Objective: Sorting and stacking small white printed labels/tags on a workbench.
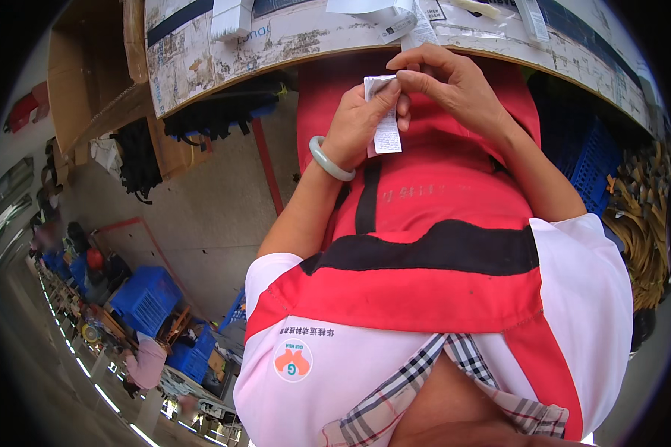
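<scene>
My left hand, with a pale bangle on its wrist, is closed around a small stack of white printed labels. Its thumb presses on the front of the stack, and the printed lower ends hang out below. At the top edge of these labels, my right hand pinches with thumb and forefinger, close to the left thumb. The right hand's other fingers are curled and partly hidden behind. Both hands are over the lap of my red apron, just in front of the worktable's edge.
The worktable has a worn white covering. On it lie a white bundle, a curled label strip and another white strip. Cardboard boxes stand left; a blue crate and brown pieces are right. Another person is farther off.
</scene>
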Motion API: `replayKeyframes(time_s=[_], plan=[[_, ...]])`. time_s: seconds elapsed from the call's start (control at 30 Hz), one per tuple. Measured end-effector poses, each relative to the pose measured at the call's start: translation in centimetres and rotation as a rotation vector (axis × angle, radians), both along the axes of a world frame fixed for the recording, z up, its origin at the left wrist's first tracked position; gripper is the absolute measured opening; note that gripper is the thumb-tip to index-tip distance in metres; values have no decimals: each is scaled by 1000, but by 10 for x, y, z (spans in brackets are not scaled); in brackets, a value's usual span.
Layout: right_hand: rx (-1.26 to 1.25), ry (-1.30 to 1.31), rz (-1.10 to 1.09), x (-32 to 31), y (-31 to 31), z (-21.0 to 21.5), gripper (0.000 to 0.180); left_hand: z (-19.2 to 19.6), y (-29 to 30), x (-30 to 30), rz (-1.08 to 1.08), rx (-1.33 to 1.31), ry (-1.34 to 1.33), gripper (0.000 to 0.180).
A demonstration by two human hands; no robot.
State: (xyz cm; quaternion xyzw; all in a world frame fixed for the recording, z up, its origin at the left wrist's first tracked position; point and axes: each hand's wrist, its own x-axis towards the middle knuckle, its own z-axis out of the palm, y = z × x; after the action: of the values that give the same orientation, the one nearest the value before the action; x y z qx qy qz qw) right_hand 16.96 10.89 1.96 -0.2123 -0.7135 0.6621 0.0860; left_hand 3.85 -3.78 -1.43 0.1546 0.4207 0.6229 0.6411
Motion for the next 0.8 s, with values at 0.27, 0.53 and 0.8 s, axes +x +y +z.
replayKeyframes(time_s=[0.27, 0.53, 0.8], plan=[[493, -117, 273, 11, -19, 12, 61, 0, -7, 16, 0, -113, -46, 23], [466, -186, 344, 11, -22, 20, 68, 2, -5, 28, 122, -124, -13, 12], [172, -11, 216, 8, -4, 14, 32, 1, -12, 21, -45, -92, 33, 9]])
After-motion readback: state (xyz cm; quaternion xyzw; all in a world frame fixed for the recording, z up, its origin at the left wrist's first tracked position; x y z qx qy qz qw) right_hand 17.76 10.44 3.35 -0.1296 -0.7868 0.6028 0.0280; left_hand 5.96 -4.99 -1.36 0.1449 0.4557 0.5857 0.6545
